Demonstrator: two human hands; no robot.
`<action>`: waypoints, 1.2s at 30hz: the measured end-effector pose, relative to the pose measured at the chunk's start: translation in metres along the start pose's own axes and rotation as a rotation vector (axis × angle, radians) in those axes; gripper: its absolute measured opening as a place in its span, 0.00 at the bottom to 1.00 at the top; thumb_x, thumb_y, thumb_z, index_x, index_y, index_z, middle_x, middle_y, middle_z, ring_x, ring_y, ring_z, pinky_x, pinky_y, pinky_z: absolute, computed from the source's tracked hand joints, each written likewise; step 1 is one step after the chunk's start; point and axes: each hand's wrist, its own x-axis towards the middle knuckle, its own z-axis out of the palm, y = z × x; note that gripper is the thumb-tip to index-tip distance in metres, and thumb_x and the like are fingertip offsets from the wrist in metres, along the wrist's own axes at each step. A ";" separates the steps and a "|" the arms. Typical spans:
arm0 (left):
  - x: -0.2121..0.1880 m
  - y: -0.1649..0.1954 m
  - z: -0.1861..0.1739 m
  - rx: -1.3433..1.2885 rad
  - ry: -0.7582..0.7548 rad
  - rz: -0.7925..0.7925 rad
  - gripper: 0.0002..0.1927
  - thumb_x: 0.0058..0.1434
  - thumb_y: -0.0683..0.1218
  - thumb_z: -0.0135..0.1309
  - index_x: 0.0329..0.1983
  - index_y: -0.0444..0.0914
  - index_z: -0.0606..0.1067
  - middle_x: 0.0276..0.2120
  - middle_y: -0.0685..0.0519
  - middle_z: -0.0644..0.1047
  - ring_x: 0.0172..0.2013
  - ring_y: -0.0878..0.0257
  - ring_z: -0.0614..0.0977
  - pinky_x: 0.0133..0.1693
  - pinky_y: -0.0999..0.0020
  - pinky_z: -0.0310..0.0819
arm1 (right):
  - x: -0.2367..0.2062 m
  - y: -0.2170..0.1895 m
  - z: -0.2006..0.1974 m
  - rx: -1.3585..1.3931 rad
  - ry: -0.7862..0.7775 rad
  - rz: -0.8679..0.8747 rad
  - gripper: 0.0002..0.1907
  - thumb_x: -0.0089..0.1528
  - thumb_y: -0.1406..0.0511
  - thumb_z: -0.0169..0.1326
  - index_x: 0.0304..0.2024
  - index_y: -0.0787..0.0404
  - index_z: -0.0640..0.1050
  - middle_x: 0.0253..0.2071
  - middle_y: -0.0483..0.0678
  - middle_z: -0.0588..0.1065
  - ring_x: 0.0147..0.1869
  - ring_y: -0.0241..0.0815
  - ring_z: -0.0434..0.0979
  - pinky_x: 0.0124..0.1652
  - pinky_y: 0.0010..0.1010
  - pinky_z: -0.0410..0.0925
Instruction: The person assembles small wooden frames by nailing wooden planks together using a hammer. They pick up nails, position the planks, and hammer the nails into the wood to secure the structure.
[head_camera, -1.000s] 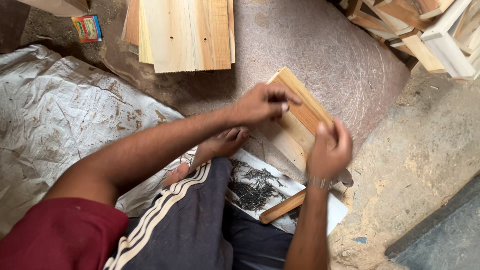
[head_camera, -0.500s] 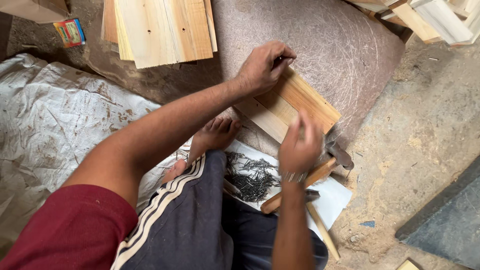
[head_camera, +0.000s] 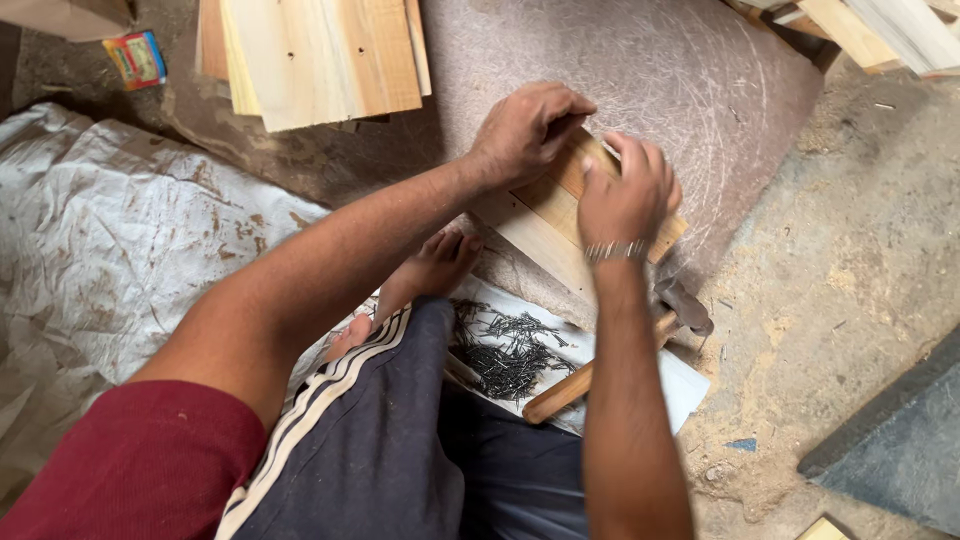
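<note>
Your left hand (head_camera: 525, 135) grips the far end of the wooden boards (head_camera: 560, 215) and your right hand (head_camera: 625, 195) presses flat on top, fingers closed over the wood, so the pieces stay aligned on the round brown mat (head_camera: 640, 70). The hammer (head_camera: 610, 360) lies just beside your right forearm, next to the pile of nails (head_camera: 505, 350) on white paper, both within easy reach. A small bright packet (head_camera: 135, 58), red, blue and yellow, lies on the floor at top left, near the stacked planks (head_camera: 310, 55).

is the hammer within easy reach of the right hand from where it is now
Probably yes. The hammer lies just below the right hand, beside the nails, with nothing over its wooden handle; the hand now rests on the wooden boards.
</note>
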 end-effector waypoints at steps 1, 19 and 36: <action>-0.001 0.000 0.000 0.011 -0.009 0.000 0.06 0.69 0.46 0.58 0.48 0.42 0.78 0.42 0.55 0.82 0.43 0.64 0.84 0.48 0.66 0.82 | -0.016 0.005 0.000 0.079 0.075 0.005 0.18 0.62 0.62 0.63 0.54 0.58 0.80 0.54 0.50 0.76 0.61 0.49 0.73 0.64 0.53 0.58; -0.005 0.002 -0.002 0.072 -0.008 -0.001 0.06 0.66 0.43 0.60 0.45 0.43 0.80 0.38 0.56 0.81 0.43 0.64 0.83 0.50 0.65 0.81 | -0.270 0.087 -0.020 1.752 -0.001 0.931 0.25 0.69 0.58 0.51 0.67 0.54 0.64 0.32 0.44 0.70 0.26 0.31 0.70 0.24 0.26 0.70; 0.003 0.009 -0.010 -0.141 -0.041 -0.145 0.48 0.62 0.38 0.62 0.77 0.48 0.45 0.37 0.52 0.84 0.38 0.61 0.87 0.47 0.62 0.86 | -0.163 -0.012 -0.057 0.436 0.077 -0.042 0.31 0.75 0.66 0.48 0.79 0.64 0.57 0.73 0.70 0.66 0.64 0.55 0.80 0.51 0.35 0.80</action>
